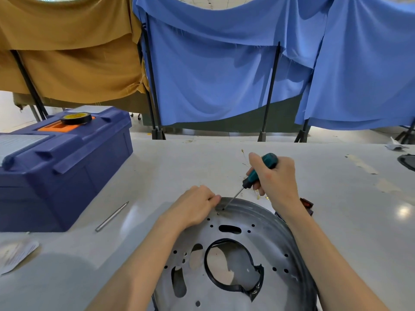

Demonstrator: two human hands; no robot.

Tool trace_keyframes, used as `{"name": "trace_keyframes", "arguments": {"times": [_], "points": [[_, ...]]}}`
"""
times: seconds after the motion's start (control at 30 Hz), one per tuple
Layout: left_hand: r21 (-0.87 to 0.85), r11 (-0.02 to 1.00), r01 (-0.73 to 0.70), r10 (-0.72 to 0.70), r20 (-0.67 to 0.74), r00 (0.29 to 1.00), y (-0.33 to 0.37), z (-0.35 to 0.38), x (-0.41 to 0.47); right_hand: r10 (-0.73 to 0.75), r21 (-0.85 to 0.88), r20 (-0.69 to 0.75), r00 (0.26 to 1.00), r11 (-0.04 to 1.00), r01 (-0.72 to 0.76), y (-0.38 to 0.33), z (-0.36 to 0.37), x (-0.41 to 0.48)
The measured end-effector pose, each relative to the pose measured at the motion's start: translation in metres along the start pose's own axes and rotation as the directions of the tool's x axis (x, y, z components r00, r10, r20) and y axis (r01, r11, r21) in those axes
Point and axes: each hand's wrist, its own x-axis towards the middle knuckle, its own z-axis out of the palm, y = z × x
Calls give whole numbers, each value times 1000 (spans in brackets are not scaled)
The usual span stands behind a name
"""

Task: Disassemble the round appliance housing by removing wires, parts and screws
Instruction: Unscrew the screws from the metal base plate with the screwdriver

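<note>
Toolbox [67, 171], perhaps bit [111, 216], near housing [258, 243]

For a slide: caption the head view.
Right hand sets screwdriver to rim of round housing; left hand grips it.

Toolbox [65, 162] left of housing [247, 250]; tape roll [76, 118] on toolbox.

The round metal housing [265, 239] lies flat on the white tabletop [336, 198]. The left hand [193, 205] grips its far rim, fingers curled over the edge. The right hand [277, 178] holds a green-handled screwdriver [253, 176], tilted, with its tip on the rim beside the left thumb. A blue toolbox [67, 171] stands at left with a tape roll [76, 118] on its lid. A metal rod [111, 216] lies beside it.
</note>
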Motion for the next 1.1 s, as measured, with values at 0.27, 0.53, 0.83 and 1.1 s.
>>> {"name": "trace_keyframes", "arguments": {"times": [0.27,0.53,0.83,1.1], "points": [[35,999,-12,13,-20,1000,1,0,-1,17,-53,111,994,999,-11,3,3,-1],[56,998,2,-1,-23,1000,-1,2,1,-1,-101,191,982,995,21,-2,5,-4],[-571,784,-244,158,-197,968,9,-8,-7,-63,-371,301,952,912,178,-8,15,-1],[-794,568,-218,163,-150,975,25,-6,-7,-10,-374,367,930,914,158,-22,34,4]]}}
